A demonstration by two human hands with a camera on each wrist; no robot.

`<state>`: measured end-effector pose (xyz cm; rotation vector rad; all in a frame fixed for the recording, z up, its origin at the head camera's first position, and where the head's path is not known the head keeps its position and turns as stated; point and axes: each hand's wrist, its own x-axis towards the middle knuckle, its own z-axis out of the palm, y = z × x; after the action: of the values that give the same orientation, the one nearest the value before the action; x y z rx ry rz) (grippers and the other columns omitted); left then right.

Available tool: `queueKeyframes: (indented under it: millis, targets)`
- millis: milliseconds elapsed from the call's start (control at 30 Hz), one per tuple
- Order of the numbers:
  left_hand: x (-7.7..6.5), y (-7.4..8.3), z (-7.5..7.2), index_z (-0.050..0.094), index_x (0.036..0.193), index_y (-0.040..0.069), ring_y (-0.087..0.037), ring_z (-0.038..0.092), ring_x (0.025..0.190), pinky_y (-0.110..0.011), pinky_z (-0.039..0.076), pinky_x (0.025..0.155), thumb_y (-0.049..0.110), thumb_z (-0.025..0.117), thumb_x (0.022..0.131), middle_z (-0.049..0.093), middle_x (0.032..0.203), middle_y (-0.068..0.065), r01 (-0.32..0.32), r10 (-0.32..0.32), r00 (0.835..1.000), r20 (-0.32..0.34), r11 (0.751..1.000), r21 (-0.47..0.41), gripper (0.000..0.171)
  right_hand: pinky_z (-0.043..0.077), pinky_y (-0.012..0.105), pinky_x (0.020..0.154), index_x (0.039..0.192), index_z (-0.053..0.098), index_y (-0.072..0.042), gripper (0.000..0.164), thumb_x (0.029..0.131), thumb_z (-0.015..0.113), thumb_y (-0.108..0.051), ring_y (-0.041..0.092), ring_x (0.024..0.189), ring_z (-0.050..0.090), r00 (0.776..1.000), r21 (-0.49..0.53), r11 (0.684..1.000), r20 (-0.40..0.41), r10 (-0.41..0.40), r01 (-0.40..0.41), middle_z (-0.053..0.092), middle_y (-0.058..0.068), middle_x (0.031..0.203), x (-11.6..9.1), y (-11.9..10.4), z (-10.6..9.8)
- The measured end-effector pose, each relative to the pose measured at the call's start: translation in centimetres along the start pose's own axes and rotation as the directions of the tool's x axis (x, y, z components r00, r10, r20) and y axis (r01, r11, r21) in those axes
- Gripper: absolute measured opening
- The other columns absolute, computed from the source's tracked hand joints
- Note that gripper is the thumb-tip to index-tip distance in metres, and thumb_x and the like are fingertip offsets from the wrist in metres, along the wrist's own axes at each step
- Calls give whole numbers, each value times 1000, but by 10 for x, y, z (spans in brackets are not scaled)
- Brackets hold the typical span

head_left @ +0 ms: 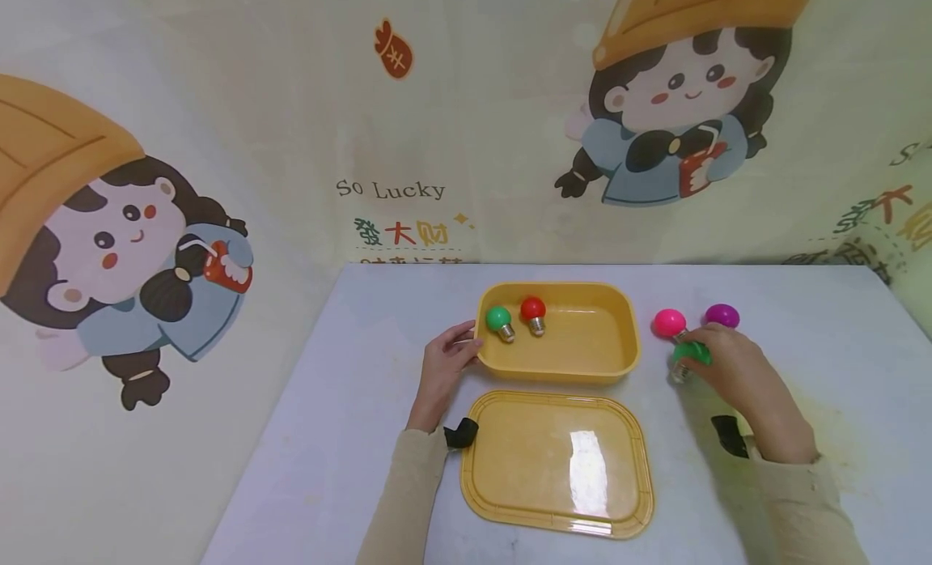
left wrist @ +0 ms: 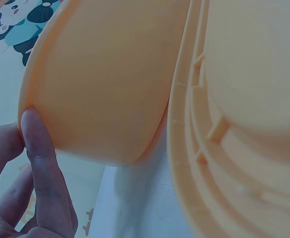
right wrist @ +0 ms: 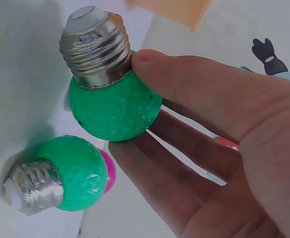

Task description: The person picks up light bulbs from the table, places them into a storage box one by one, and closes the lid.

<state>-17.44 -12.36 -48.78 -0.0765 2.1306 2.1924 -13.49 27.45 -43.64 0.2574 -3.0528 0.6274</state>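
In the head view my left hand [head_left: 442, 369] pinches the left end of a yellow plastic box [head_left: 575, 371] by its rim. Inside, toward the left, lie a green light bulb [head_left: 498, 318] and a red light bulb [head_left: 533, 309]. To the right of the box, my right hand [head_left: 743, 379] holds another green light bulb [right wrist: 117, 106] between thumb and fingers, its metal screw base pointing up in the right wrist view. Close to it lies one more green bulb [right wrist: 80, 173]. A pink bulb [head_left: 669, 323] and a purple bulb [head_left: 722, 315] lie just beyond the right hand.
A yellow lid [head_left: 539, 468] lies flat on the white table [head_left: 320, 468] in front of the box, between the forearms. Behind the table hangs a cartoon-printed cloth [head_left: 510, 144].
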Motion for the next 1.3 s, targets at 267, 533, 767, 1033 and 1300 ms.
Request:
queueKeyframes:
  millis: [267,533,767,1033,1300]
  targets:
    - [-4,11,-1,58,135,0,-46,58,115,-25,59,77,7,69,93,56,128,-27,20,-19,999,41,999,-27,44,55,60,80,103,69,8,32,76,83,-3,42,89,60,995,26,997,-73,-66,68,67,25,96,-1,-8,-7]
    - [-13,27,3,59,134,-2,-41,61,110,-26,59,79,5,69,93,58,124,-27,11,-10,999,38,1000,-10,43,52,63,84,107,70,6,33,77,83,-4,46,101,59,987,37,993,-116,-109,113,66,28,107,-1,-18,-14]
    - [-13,26,3,60,133,-1,-40,62,109,-27,60,79,6,69,93,59,124,-26,13,-13,999,30,1000,0,43,53,60,79,104,71,4,31,75,83,-2,42,93,62,952,37,975,-226,-207,221,67,24,101,0,-28,-17]
    - [-12,26,3,60,133,-1,-41,61,111,-25,59,78,7,70,92,58,126,-28,16,-15,999,35,1000,-10,43,55,60,82,106,71,2,29,79,81,-4,42,100,62,964,79,977,-194,-181,200,66,23,109,4,-43,-21]
    - [-13,28,2,59,134,-1,-41,60,111,-22,58,77,8,70,93,57,126,-27,24,-24,999,37,1000,-9,44,53,62,87,111,70,2,31,82,80,-6,44,107,59,972,137,973,-172,-160,185,65,23,113,9,-58,-22]
